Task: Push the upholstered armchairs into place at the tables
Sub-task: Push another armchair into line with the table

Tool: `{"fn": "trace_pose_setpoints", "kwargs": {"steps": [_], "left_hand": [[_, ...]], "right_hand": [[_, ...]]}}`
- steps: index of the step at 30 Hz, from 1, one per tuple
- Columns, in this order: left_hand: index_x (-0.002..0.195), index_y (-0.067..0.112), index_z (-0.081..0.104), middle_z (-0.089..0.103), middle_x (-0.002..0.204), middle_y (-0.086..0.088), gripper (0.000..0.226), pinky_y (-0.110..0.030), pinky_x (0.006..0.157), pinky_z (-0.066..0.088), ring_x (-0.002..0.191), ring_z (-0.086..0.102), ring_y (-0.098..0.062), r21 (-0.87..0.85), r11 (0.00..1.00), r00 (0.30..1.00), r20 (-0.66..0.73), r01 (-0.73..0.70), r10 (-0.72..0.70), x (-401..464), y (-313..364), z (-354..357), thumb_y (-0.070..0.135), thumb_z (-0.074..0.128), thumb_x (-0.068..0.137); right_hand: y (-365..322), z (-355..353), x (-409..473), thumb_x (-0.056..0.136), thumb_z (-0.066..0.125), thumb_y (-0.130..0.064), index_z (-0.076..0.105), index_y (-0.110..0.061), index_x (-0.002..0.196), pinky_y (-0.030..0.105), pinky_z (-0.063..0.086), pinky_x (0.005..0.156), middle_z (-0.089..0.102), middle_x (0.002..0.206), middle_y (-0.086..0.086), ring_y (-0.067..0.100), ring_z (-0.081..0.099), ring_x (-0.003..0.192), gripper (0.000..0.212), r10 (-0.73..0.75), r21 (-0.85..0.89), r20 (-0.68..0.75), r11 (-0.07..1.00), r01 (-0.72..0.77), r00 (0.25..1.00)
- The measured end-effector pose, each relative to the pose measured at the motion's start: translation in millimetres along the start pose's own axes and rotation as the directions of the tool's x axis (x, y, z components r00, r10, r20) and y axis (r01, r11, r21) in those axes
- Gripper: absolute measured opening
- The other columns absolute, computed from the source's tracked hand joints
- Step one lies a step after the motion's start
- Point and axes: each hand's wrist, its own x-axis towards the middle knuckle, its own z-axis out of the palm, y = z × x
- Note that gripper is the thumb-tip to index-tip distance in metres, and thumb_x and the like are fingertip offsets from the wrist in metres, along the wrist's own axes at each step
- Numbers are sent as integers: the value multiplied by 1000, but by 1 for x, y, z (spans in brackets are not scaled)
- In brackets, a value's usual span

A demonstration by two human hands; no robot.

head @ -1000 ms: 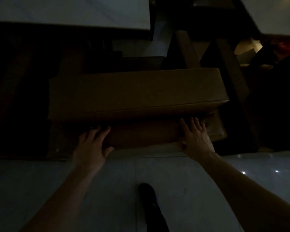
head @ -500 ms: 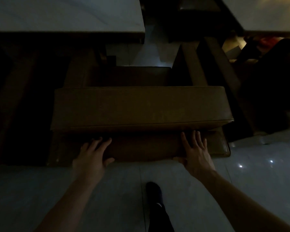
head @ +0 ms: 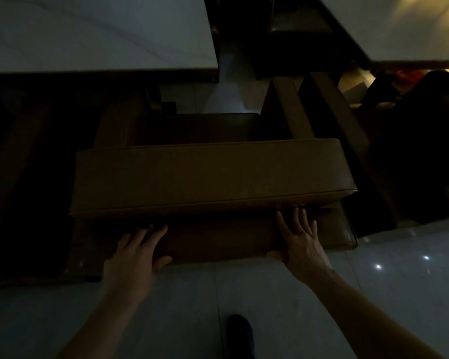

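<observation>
In dim light I look down on a brown upholstered armchair [head: 210,177], seen from behind its thick backrest. My left hand [head: 134,252] lies flat on the lower back panel at the left, fingers spread. My right hand [head: 300,242] presses the same panel at the right, fingers up under the backrest's edge, thumb at the bottom rim. The chair's seat faces a pale table [head: 96,35] at the upper left, whose near edge overhangs the chair's front.
A second pale table [head: 405,29] stands at the upper right. Another brown armchair [head: 329,117] sits close to the right of mine. Glossy grey floor tiles [head: 373,294] spread below, with my dark shoe [head: 240,332] on them. Left of the chair is deep shadow.
The chair has slid forward towards the left table, both hands staying flat on its back. My view has moved closer, and my shoe has dropped lower in the frame.
</observation>
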Motion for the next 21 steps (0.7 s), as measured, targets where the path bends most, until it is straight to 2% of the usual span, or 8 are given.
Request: {"fn": "trace_pose_setpoints", "kwargs": {"steps": [10, 21], "left_hand": [[145, 45, 35, 42, 145, 9, 64, -46, 79, 52, 131, 35, -25, -11, 1000, 999, -44, 7, -7, 25, 10, 6, 61, 55, 87], [144, 42, 37, 43, 145, 6, 64, -49, 83, 51, 131, 34, -28, -51, 998, 998, -59, 27, -30, 23, 10, 12, 54, 62, 87]], "right_hand": [[12, -9, 23, 86, 46, -71, -7, -26, 158, 56, -3, 122, -11, 164, 20, 36, -20, 149, 99, -33, 16, -74, 999, 34, 997], [7, -14, 19, 86, 48, -71, -4, -23, 158, 58, 2, 123, -6, 164, 23, 39, -13, 151, 101, -17, -27, -55, 1000, 16, 998]]}}
